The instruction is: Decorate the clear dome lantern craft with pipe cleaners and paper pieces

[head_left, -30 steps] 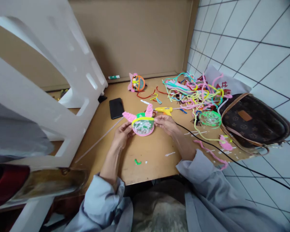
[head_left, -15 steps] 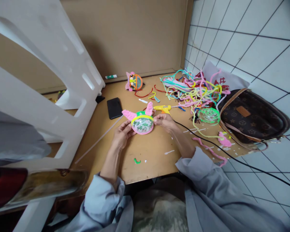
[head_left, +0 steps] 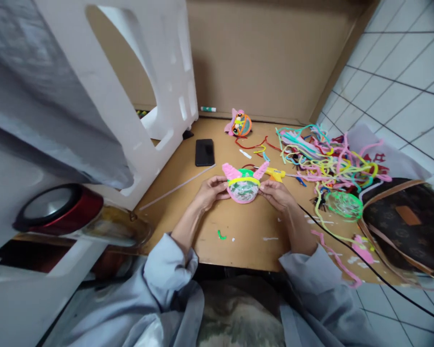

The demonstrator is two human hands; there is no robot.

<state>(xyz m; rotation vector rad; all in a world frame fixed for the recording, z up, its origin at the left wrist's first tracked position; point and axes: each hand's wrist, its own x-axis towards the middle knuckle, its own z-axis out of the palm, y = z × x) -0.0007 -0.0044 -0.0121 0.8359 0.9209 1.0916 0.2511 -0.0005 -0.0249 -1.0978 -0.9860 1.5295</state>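
I hold a small round craft ball (head_left: pixel 243 188) wrapped in pink, yellow and green pipe cleaners, with two pink ears on top, just above the wooden board (head_left: pixel 238 241). My left hand (head_left: pixel 210 190) grips its left side and my right hand (head_left: pixel 277 193) grips its right side, fingers curled on both. A yellow glue gun (head_left: pixel 275 172) lies right behind my right hand, its black cord (head_left: pixel 347 253) trailing off to the right.
A black phone (head_left: pixel 204 152) and a clear glue stick (head_left: pixel 177 187) lie left of my hands. A finished pink and orange craft ball (head_left: pixel 239 123) sits at the back. A pile of coloured pipe cleaners (head_left: pixel 325 156), a green-wrapped ball (head_left: pixel 343 205) and a brown handbag (head_left: pixel 405 226) fill the right. White foam packing (head_left: pixel 141 96) stands left.
The camera has swung left and tilted, so everything sits further right in view. Both hands keep the same grip on the craft ball, which has turned slightly in them.
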